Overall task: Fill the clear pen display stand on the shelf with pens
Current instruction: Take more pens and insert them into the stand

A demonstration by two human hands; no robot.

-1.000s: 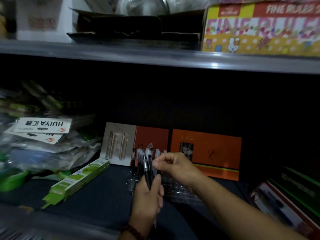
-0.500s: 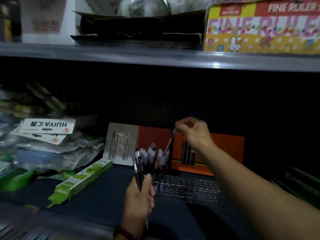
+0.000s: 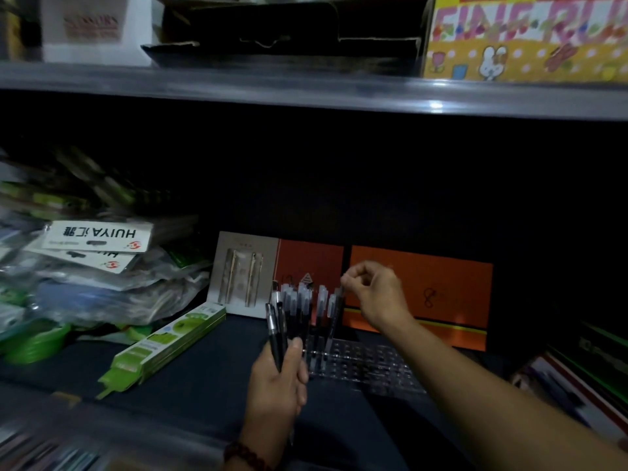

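The clear pen display stand lies on the dark shelf, low and studded with holes. Several black pens with pale caps stand upright in its left end. My left hand is closed around a bundle of black pens, held upright just left of the stand. My right hand pinches the top of one black pen, which leans slightly, its lower end down at the stand beside the standing pens. The stand's right part holds no pens.
Orange boxes and a card with two pens lean behind the stand. A green box lies to the left, with a pile of plastic packets beyond. Stacked books sit at right. The upper shelf edge runs overhead.
My right hand took a pen from the bundle in my left hand, lifted it, then brought it down into the stand. My left hand stayed almost still.
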